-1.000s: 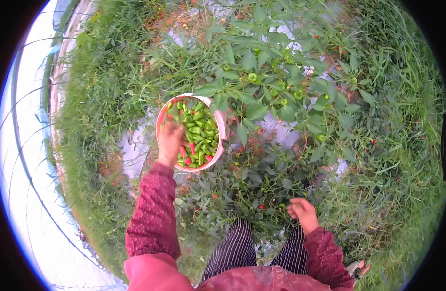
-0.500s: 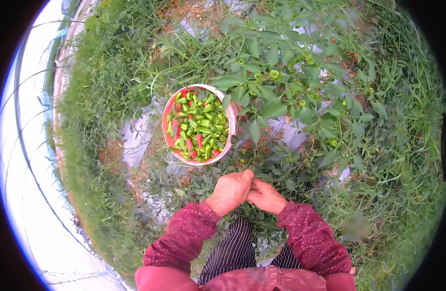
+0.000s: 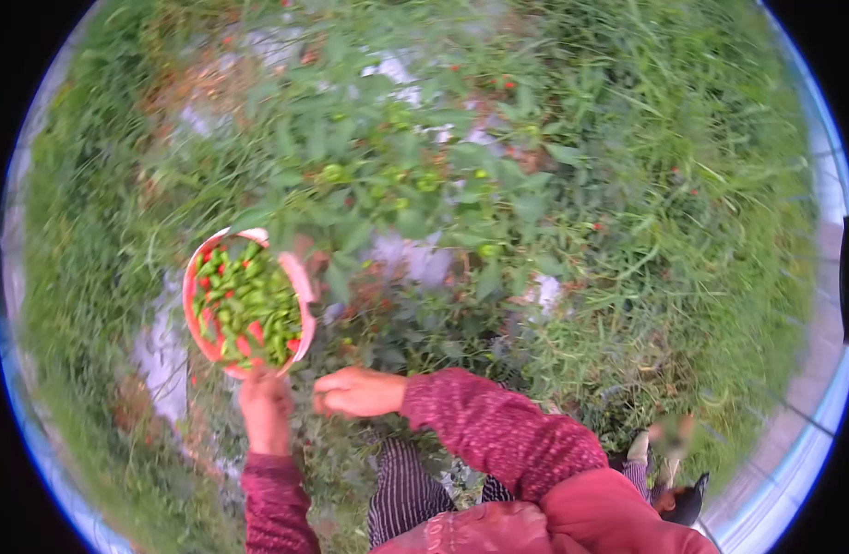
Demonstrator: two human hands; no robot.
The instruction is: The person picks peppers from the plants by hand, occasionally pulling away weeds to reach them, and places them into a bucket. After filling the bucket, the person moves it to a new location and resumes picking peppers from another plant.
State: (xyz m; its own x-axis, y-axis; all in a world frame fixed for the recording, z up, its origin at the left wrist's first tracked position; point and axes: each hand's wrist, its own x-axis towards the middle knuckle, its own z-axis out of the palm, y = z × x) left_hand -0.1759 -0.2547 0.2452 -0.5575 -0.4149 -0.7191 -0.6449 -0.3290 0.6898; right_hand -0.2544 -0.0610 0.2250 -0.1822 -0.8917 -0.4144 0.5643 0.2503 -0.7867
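Observation:
A round bucket [image 3: 306, 297] with a pale rim and red inside holds many green and red peppers [image 3: 249, 300]. My left hand [image 3: 266, 406] is at the bucket's near rim, its fingers drawn together; what they hold, if anything, is blurred. To its right, just off the bucket, my right hand [image 3: 355, 392] has its fingers curled together, and nothing can be made out in them. Leafy pepper plants [image 3: 397, 198] with green fruit stand beyond and to the right of the bucket.
Grass and weeds [image 3: 664, 212] surround the plants, with patches of pale sheeting [image 3: 161, 360] on the ground. Another person [image 3: 687, 503] is partly visible at the lower right. A pale wall or cover [image 3: 826, 305] curves along the right edge.
The view has swung right, so the bucket appears farther left. My hands, which were together below the bucket, are now apart, the left one at its rim. Another person has come into view.

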